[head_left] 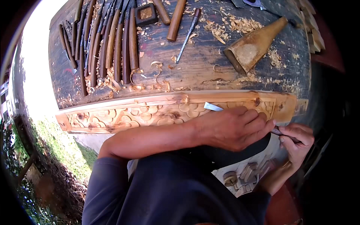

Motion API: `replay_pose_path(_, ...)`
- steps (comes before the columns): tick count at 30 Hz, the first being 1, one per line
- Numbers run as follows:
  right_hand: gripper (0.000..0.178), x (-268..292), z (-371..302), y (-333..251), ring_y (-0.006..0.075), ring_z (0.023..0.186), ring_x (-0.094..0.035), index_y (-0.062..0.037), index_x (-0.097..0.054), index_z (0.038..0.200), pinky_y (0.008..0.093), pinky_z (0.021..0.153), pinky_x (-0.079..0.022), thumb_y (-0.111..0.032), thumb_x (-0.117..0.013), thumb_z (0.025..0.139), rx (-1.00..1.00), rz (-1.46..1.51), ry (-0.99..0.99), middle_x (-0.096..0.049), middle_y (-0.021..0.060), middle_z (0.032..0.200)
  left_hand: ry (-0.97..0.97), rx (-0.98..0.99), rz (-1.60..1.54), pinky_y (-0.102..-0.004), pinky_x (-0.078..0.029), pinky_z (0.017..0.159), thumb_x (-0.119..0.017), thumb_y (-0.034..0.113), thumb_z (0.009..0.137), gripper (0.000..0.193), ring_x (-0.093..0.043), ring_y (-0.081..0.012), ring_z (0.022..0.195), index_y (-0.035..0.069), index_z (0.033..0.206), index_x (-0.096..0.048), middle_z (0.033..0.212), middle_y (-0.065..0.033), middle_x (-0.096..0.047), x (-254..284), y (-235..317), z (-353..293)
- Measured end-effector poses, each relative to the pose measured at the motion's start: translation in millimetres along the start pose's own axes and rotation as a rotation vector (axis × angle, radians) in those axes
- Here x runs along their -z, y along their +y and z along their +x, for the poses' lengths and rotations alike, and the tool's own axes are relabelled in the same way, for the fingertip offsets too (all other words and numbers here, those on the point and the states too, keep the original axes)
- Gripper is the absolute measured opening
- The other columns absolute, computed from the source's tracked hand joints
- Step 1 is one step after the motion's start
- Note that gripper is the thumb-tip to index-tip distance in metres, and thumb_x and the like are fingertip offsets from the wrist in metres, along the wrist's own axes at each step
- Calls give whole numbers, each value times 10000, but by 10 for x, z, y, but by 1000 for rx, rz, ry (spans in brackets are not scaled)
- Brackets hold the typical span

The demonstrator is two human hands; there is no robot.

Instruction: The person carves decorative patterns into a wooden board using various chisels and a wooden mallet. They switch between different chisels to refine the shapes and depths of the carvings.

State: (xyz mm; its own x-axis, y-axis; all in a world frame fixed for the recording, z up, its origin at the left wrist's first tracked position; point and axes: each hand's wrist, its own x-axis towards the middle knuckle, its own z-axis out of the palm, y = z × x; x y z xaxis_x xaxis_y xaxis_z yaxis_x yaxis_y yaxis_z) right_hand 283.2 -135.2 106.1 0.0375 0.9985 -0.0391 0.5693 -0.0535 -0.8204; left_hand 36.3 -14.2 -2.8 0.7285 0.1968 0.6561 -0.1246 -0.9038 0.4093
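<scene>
Along the bench edge: long pale carved wooden panel, petal relief, lying flat against the dark plank workbench.
Left hand: pressed on the panel, fingers curled over a steel-bladed chisel, tip on the wood.
Right hand: closed round the chisel's handle end.
Handling: panel looks stiff, relief edges likely fragile; steady it by the plain border.
Container: small dark square wooden box, contents unclear.
Nearby: wooden mallet, row of brown-handled chisels, pale curled wood shavings.

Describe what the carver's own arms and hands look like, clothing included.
Both hands are bare, with no gloves: left hand, right hand. The forearms are uncovered. A dark blue sleeve is pushed up to the left elbow. No rings or watch show.
</scene>
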Motion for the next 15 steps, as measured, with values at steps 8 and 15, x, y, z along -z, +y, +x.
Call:
replay_pose_path(8, 333, 7, 79, -67, 135, 503, -616, 28, -829, 1040, 275, 491, -424, 77, -863, 713, -3, 13, -10, -696, 86, 670, -17, 63, -141, -323, -553, 684, -668, 181, 939, 629, -639, -191, 848, -83, 1498, -552, 1063, -90, -618, -36, -16, 11)
replay_pose_path(15, 288, -19, 161, -76, 123, 521, -621, 45, -821, 1048, 261, 499, -429, 85, -856, 765, -52, 36, -44, -695, 83, 680, -28, 109, -161, -324, -580, 710, -690, 180, 935, 610, -653, -209, 865, -88, 1471, -577, 1049, -100, -623, -21, -26, 12)
